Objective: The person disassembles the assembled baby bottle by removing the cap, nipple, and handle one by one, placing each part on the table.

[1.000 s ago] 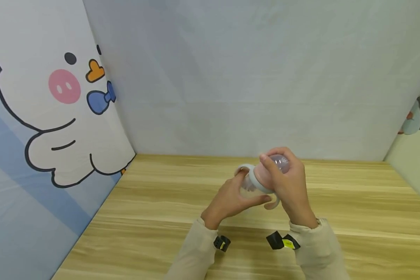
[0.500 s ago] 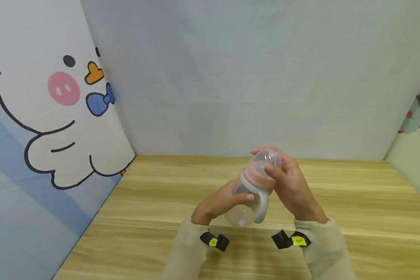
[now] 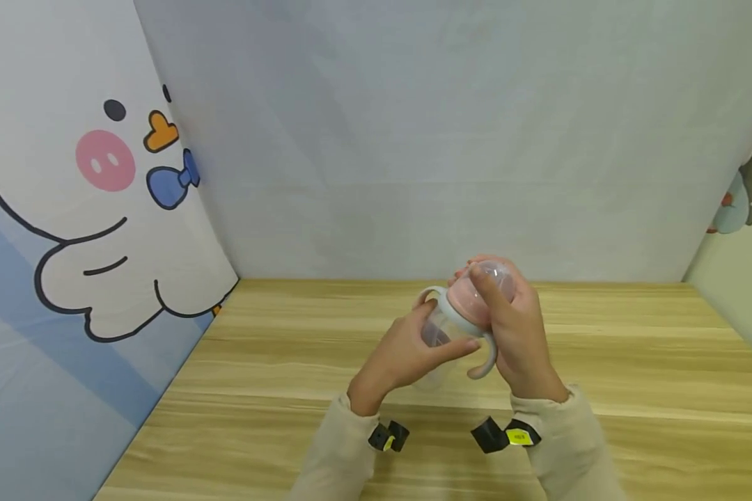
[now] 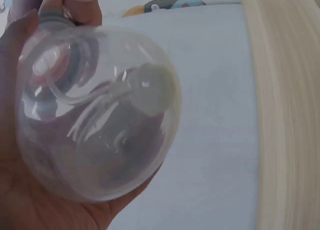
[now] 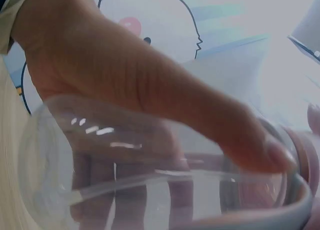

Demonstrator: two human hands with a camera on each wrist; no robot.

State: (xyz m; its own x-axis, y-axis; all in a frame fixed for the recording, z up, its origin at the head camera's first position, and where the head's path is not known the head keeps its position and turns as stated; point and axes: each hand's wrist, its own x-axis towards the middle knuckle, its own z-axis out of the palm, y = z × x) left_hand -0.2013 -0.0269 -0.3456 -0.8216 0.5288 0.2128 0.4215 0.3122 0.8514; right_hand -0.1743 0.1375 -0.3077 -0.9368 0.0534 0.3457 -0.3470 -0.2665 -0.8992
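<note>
Now: clear straw bottle [image 3: 436,332] held tilted above the wood-grain table [image 3: 257,390], between both hands. Compared with half a second ago, it has been rolled about its length; the handles [image 3: 490,355] now show on either side instead of one facing the wearer, and the right thumb lies farther up the domed cap [image 3: 498,274]. Judgement: a twist at the top is likely under way; pink collar [image 3: 466,300] and cap remain seated, no gap visible.

Grip: left hand [image 3: 407,353] wraps the body, thumb and fingers spread to its width; right hand [image 3: 521,327] curls round cap and collar.

Contents: straw [image 4: 71,99] ending in a round weight [image 4: 152,89]; no liquid discernible.
</note>
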